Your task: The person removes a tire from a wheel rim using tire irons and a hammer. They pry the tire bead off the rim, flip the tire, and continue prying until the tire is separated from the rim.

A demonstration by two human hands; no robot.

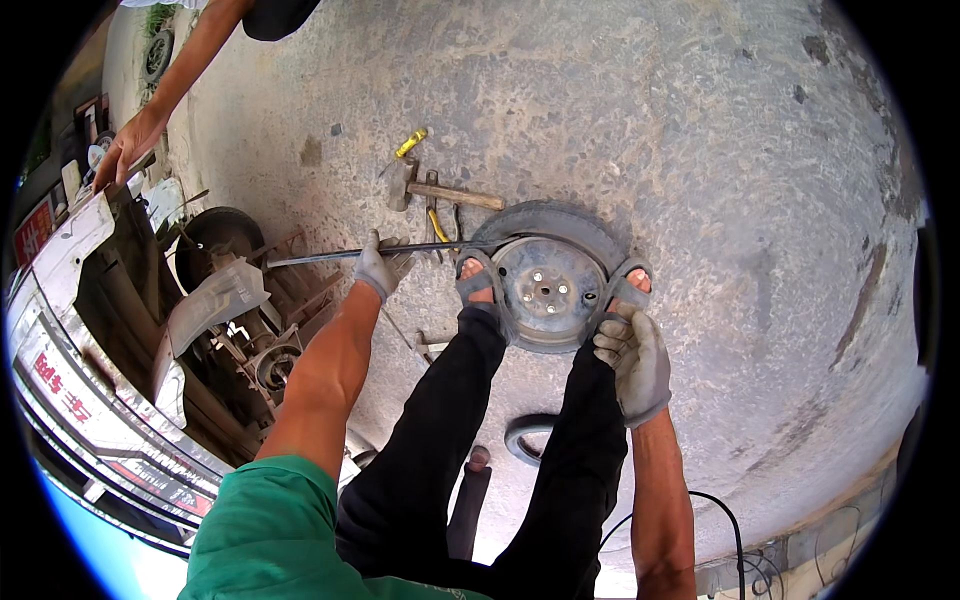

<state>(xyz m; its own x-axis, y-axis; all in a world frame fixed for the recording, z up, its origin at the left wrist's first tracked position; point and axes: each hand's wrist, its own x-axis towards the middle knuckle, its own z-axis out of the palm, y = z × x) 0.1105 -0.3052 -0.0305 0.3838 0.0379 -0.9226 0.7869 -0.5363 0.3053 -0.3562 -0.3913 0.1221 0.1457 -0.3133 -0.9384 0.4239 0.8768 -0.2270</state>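
Observation:
My left hand (375, 266), in a grey glove, is closed around a long dark pry bar (320, 257). The bar's far end reaches the gap between the black tyre (570, 222) and the grey steel rim (548, 285) of a wheel lying flat. My sandalled feet press on the wheel at its left and right sides. Beside my right shin, my gloved right hand (637, 368) has its fingers curled against the black trouser leg (583, 400); whatever they hold is hidden.
Beyond the wheel lie a hammer (450, 193), yellow-handled pliers (438, 225) and a yellow-handled tool (411, 142). A vehicle with an exposed axle (275, 365) stands at left. Another person's hand (130, 145) rests near it. A black rubber ring (522, 440) lies behind my feet.

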